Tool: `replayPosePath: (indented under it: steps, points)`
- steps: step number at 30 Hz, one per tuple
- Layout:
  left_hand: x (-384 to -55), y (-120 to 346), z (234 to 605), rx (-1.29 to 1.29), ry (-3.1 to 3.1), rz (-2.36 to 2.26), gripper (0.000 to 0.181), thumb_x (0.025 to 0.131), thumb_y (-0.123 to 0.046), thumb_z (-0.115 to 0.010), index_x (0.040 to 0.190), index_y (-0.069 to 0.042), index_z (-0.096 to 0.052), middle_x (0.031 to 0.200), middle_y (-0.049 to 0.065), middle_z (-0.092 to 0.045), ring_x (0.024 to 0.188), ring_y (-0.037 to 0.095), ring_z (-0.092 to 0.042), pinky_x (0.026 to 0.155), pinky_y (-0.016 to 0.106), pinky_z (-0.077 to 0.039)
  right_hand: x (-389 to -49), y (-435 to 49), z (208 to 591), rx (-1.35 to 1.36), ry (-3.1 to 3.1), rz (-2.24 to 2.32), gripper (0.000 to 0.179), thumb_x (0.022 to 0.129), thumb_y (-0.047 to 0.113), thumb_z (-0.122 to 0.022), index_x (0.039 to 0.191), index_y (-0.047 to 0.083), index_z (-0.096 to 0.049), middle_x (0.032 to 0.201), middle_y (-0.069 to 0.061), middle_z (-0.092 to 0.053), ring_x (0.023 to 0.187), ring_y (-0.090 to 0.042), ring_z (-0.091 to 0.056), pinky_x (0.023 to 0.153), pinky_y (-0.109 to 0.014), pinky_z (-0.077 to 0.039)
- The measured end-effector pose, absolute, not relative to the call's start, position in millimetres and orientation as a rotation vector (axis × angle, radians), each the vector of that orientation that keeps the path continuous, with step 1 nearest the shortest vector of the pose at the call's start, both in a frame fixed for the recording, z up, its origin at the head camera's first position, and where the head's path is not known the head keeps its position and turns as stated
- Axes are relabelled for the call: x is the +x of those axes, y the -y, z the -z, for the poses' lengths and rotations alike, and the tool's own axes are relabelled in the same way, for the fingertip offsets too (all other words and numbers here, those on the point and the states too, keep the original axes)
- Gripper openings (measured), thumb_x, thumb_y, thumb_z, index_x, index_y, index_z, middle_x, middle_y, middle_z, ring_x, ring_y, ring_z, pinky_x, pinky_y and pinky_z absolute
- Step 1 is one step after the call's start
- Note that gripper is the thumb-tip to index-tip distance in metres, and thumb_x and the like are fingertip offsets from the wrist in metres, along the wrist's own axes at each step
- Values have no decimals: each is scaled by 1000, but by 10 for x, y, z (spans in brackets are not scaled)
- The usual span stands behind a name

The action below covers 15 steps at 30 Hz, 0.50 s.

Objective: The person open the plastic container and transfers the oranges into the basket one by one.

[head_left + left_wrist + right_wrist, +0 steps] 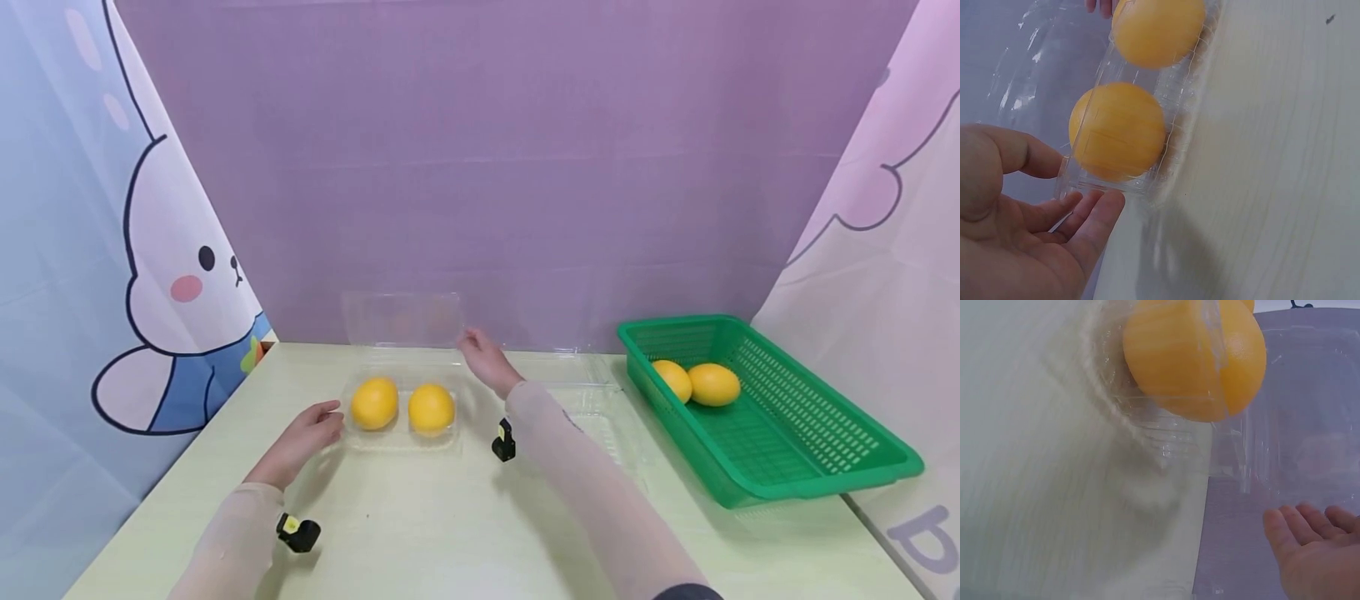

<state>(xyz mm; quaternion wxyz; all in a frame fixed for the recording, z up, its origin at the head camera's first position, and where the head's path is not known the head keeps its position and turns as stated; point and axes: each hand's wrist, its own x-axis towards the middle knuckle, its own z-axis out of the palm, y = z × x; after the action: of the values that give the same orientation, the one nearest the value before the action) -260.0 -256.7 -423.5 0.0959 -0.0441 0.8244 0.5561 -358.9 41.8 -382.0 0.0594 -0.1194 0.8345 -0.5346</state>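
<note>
A clear plastic clamshell box [405,445] sits on the table with its lid [405,321] standing up at the back. Two round yellow-orange fruits, a left one [374,403] and a right one [431,409], lie side by side inside it. At the box's left end my left hand [306,442] pinches the rim, thumb on one side and fingers [1100,219] on the other. My right hand [489,362] is by the lid's right edge, its fingers [1300,525] extended and holding nothing; whether they touch the lid I cannot tell.
To the right stands a green plastic basket [772,492] holding two more yellow-orange fruits [714,385], the nearer one oval. Another clear plastic container [600,417] lies behind my right forearm, partly hidden. A purple cloth [525,167] hangs along the table's back edge.
</note>
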Motion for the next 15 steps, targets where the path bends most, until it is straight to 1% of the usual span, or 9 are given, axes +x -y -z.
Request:
replayPosePath:
  steps: [3, 5, 10, 13, 15]
  points:
    - [-2599, 2571, 4235, -132, -2439, -1649, 61, 97, -31, -41, 143, 0, -18, 136, 24, -33, 121, 35, -40, 101, 47, -33, -3578, -416, 3853, -360, -2523, 1583, 78, 87, 64, -33, 147, 18, -14, 145, -4, -29, 130, -23, -29, 105, -46, -24]
    - [-2598, 2573, 4234, -127, -2437, -1650, 61, 97, -31, -41, 143, 0, -17, 136, 24, -32, 121, 35, -40, 101, 47, -32, -3575, -413, 3875, -352, -2526, 1564, 82, 85, 68, -33, 147, 19, -13, 146, -4, -27, 130, -24, -29, 105, -48, -24]
    - [-2596, 2582, 4233, -119, -2440, -1635, 61, 97, -33, -41, 143, 0, -18, 138, 25, -30, 121, 36, -40, 102, 49, -31, -3565, -403, 3909, -320, -2503, 1525, 85, 84, 70, -33, 147, 18, -10, 148, -5, -23, 132, -25, -26, 105, -50, -23]
    - [-2592, 2585, 4233, -116, -2442, -1627, 61, 97, -34, -41, 143, 0, -18, 138, 25, -30, 122, 36, -39, 102, 49, -30, -3564, -397, 3921, -328, -2469, 1502, 85, 85, 68, -32, 148, 17, -6, 150, -5, -16, 134, -25, -19, 107, -50, -18]
    - [-2590, 2585, 4234, -117, -2444, -1617, 62, 97, -34, -41, 143, 0, -18, 138, 25, -29, 122, 36, -39, 102, 50, -30, -3565, -390, 3927, -326, -2440, 1493, 85, 86, 67, -32, 148, 16, -4, 151, -4, -11, 134, -26, -20, 107, -50, -16]
